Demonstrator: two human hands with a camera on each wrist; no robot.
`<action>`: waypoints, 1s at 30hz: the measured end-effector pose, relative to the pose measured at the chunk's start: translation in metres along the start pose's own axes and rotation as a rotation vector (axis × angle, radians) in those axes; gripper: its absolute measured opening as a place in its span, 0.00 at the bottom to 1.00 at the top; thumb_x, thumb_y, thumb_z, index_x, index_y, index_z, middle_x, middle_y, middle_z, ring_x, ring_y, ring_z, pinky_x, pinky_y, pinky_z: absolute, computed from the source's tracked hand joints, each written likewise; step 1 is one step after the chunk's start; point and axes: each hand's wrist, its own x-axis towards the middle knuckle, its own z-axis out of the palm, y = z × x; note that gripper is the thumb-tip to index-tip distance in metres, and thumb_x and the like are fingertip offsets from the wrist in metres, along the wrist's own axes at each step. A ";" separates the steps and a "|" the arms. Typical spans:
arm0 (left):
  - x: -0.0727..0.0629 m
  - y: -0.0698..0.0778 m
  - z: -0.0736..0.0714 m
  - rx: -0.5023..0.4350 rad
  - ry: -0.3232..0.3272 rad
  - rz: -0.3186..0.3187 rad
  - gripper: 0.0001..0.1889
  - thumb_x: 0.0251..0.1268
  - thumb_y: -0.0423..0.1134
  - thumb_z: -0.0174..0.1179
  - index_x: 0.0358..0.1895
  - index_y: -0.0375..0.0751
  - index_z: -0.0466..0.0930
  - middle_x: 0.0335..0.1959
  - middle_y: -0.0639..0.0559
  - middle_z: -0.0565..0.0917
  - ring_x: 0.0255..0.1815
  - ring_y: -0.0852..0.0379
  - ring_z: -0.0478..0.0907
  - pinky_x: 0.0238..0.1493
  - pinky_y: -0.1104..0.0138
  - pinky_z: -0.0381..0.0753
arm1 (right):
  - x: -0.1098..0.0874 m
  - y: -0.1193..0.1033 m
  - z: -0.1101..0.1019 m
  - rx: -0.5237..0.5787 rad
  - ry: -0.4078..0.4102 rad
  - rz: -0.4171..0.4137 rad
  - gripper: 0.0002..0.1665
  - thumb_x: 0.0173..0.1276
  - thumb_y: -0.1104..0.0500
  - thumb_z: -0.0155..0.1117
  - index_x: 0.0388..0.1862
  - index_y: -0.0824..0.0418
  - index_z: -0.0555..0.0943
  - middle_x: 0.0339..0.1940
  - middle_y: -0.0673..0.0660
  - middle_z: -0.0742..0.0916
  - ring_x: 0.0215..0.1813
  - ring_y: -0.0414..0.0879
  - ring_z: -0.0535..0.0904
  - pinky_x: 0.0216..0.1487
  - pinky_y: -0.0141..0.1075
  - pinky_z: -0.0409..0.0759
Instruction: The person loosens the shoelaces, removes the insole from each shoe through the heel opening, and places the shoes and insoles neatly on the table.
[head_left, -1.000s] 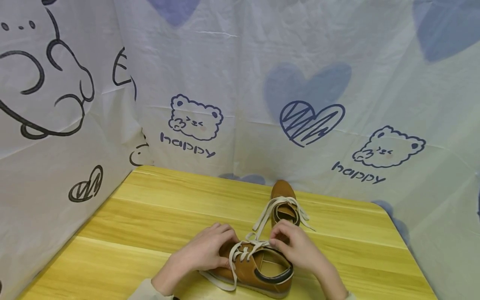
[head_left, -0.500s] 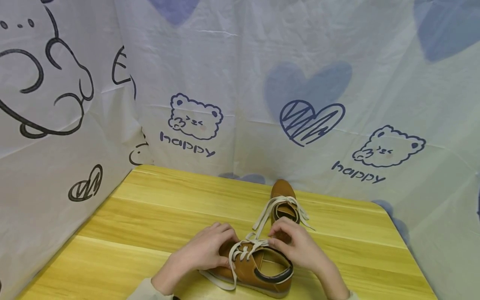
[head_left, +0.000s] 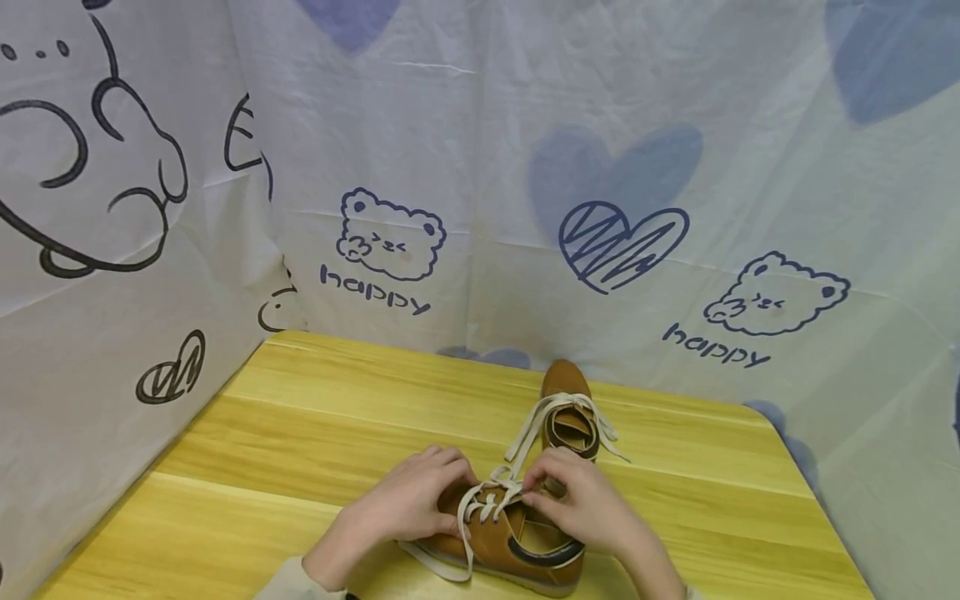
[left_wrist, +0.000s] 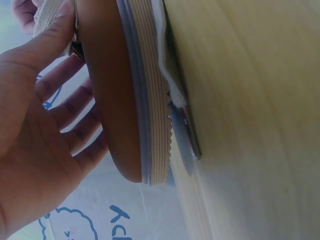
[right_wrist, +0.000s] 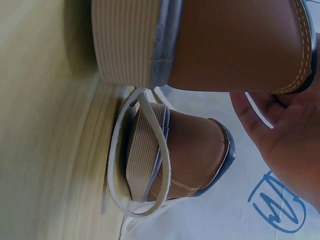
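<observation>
A brown leather shoe (head_left: 498, 550) with cream laces (head_left: 487, 507) rests on the table, toe to the left and opening to the right. My left hand (head_left: 408, 500) grips its front part, thumb on the near side and fingers along the far side, as the left wrist view also has it on the shoe's upper (left_wrist: 110, 100). Over the opening, my right hand (head_left: 581, 504) pinches the shoelace near the top of the tongue with thumb and forefinger. From the right wrist camera, the heel (right_wrist: 230, 45) hides those fingertips.
The matching shoe (head_left: 566, 381) stands behind, toe pointing at the back cloth, its own laces draped over it. One lace end trails across the wooden table (head_left: 337, 392) beside the near shoe. White printed cloth (head_left: 495, 167) closes off the back and left.
My right hand has shifted left across the shoe's opening, its fingertips now closer in to the lacing. The left hand and both shoes look unmoved.
</observation>
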 end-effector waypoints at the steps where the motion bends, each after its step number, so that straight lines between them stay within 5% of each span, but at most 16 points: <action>1: 0.000 0.000 0.000 0.001 0.001 0.000 0.27 0.51 0.59 0.78 0.54 0.57 0.82 0.55 0.63 0.79 0.58 0.57 0.74 0.61 0.54 0.78 | 0.000 0.000 0.000 0.002 -0.002 0.004 0.14 0.65 0.62 0.77 0.38 0.44 0.83 0.38 0.37 0.83 0.42 0.35 0.78 0.45 0.40 0.84; 19: -0.001 0.000 -0.002 -0.016 -0.017 -0.003 0.27 0.53 0.54 0.79 0.56 0.56 0.82 0.58 0.61 0.80 0.60 0.56 0.74 0.62 0.52 0.78 | -0.002 0.005 -0.015 -0.024 -0.025 0.008 0.08 0.69 0.65 0.72 0.41 0.52 0.86 0.37 0.42 0.83 0.39 0.34 0.76 0.40 0.32 0.81; 30: -0.001 0.000 -0.002 -0.020 -0.016 0.001 0.27 0.52 0.55 0.79 0.55 0.56 0.82 0.57 0.62 0.79 0.57 0.58 0.74 0.60 0.54 0.79 | -0.008 0.018 -0.023 -0.023 -0.035 0.130 0.10 0.69 0.66 0.71 0.38 0.50 0.83 0.38 0.42 0.83 0.39 0.35 0.77 0.42 0.32 0.82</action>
